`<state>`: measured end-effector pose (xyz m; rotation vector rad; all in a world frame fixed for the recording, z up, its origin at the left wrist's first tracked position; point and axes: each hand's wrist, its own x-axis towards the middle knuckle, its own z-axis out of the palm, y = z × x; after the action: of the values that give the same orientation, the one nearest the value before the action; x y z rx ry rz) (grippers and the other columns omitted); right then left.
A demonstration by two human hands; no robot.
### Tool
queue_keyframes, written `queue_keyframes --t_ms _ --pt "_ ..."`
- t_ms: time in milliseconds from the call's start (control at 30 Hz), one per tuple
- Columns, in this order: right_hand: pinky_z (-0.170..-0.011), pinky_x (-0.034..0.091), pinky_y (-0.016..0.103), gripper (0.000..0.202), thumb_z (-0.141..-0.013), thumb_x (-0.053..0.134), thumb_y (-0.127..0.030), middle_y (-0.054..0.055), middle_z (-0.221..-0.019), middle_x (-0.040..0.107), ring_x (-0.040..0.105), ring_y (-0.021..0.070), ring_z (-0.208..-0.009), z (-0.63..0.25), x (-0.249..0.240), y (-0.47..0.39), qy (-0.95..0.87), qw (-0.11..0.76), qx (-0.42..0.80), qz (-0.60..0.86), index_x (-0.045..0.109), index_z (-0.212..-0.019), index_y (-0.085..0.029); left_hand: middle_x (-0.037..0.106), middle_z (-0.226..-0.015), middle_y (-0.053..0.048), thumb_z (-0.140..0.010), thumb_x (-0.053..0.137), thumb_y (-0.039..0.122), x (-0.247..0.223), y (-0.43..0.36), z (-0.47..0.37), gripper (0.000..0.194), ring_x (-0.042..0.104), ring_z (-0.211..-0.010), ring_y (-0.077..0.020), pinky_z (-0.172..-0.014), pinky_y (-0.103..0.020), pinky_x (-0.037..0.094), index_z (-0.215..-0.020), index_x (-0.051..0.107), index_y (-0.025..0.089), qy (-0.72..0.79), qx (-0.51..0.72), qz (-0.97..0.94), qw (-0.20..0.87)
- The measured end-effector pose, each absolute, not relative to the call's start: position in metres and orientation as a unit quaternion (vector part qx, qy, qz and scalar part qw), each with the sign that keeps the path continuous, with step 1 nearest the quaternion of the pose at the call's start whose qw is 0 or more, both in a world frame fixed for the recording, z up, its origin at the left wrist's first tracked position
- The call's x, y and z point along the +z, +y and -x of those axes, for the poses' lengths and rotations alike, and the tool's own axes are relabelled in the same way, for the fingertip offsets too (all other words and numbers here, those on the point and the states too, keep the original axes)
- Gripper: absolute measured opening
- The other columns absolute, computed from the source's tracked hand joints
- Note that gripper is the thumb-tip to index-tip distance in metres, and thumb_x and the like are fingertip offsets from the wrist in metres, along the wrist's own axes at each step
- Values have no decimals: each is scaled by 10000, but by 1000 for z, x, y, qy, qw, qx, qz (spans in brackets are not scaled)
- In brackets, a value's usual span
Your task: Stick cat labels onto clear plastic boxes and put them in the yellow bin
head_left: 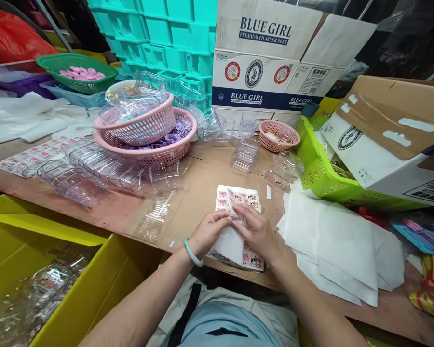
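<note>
A stack of sticker sheets (253, 262) with small red and cat prints lies at the table's front edge. The top sheet is curled over, so its white back (228, 243) shows. My left hand (210, 232), with a pale green bangle on the wrist, pinches the curled sheet between thumb and fingers. Against it from the right, my right hand (257, 231) also pinches the sheet, its fingertips close to the left thumb. Just beyond the stack sit clear plastic cases (278, 177), at least one with a printed sticker on it.
White backing papers (329, 236) are piled at right, beside a lime basket (313, 164). Rows of clear plastic shells (101, 166) and stacked pink baskets (144, 154) stand at left. A yellow box (126, 270) is lower left. Beer cartons (256, 72) stand behind.
</note>
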<state>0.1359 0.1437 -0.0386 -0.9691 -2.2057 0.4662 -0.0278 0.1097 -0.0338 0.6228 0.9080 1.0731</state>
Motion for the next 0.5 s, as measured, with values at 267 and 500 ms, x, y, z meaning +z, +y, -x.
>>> queue_keyframes --t_ms 267,500 --pt "-840 541 380 208 -882 588 -290 89 -1007 702 661 228 -951 -127 -43 137 -842 350 160 379 679 -1054 -217 634 -733 -22 -659 750 378 -47 109 32 284 526 -629 -106 -578 -208 382 -782 663 138 478 501 -309 652" --pt "-789 542 376 197 -902 534 -299 57 -903 715 666 205 -837 -127 -44 136 -799 368 265 394 720 -945 -250 661 -770 -43 -766 623 356 -51 109 34 214 555 -727 -168 -657 -252 422 -754 704 158 500 467 -468 560"
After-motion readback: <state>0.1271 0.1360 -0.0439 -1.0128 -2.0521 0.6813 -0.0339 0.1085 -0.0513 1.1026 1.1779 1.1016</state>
